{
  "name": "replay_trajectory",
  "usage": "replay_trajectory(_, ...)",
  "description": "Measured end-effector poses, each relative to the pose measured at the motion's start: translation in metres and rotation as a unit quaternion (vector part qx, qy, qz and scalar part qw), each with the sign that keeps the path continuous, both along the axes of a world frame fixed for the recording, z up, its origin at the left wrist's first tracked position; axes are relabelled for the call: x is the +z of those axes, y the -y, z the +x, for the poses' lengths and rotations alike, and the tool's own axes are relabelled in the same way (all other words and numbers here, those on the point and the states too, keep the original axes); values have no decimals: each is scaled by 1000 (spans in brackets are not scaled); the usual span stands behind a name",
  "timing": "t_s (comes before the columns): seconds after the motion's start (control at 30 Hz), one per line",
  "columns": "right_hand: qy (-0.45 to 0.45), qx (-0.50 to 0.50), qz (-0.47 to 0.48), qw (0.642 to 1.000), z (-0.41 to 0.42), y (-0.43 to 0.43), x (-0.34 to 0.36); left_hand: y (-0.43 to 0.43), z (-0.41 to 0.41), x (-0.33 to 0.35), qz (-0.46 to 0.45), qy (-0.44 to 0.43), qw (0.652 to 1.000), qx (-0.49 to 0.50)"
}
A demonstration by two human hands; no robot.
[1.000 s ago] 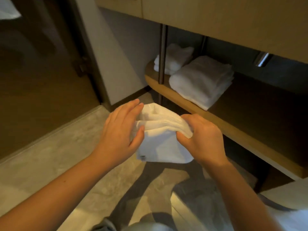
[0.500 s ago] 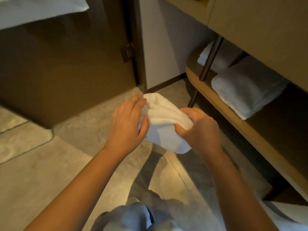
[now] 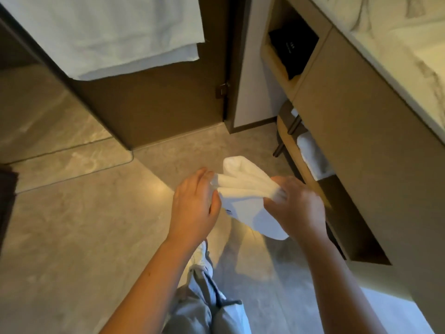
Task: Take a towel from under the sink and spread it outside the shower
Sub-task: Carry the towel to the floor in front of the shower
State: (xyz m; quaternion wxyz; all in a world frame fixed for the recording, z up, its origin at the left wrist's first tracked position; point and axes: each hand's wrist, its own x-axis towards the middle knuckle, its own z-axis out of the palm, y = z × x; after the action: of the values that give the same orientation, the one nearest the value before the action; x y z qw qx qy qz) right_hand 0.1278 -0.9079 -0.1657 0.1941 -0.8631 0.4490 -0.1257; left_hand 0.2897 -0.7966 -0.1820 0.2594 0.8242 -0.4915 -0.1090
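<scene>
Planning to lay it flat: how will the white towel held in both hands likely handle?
Probably floppy: the towel sags below where the left hand and right hand pinch it. Likely light, since fingertip holds carry it. Its loose folds may fall open.

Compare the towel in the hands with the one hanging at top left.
The held towel is bunched and folded; the hanging towel drapes flat. The held towel is gripped by the left hand and right hand; the hanging towel is untouched. Both are white.

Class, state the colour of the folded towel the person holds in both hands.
The towel is plain white; the head view shows it best.
</scene>
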Motion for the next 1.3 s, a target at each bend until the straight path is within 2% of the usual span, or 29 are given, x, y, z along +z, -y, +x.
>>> replay_trajectory(0.1,-6,41,6,999,-8,-29,39,-41,-19,32,-2,-11,999,33)
replay_trajectory(0.2,27,91,-4,995,-14,-60,68,-81,-31,60,-7,-32,997,67)
replay_trajectory(0.33,21,125,40,991,-12,-100,96,-135,-38,90,-29,-47,991,118)
replay_trajectory(0.5,49,203,-1,978,1,-166,128,-222,-37,113,-26,-23,985,168)
replay_trajectory(0.83,42,271,-11,962,23,-356,146,-456,-56,130,-54,-16,949,311)
replay_trajectory(1.03,3,327,6,945,51,-484,147,-610,-64,135,-74,-10,916,394)
replay_trajectory(1.3,-8,396,25,918,117,-598,154,-708,-38,143,-117,19,885,450)
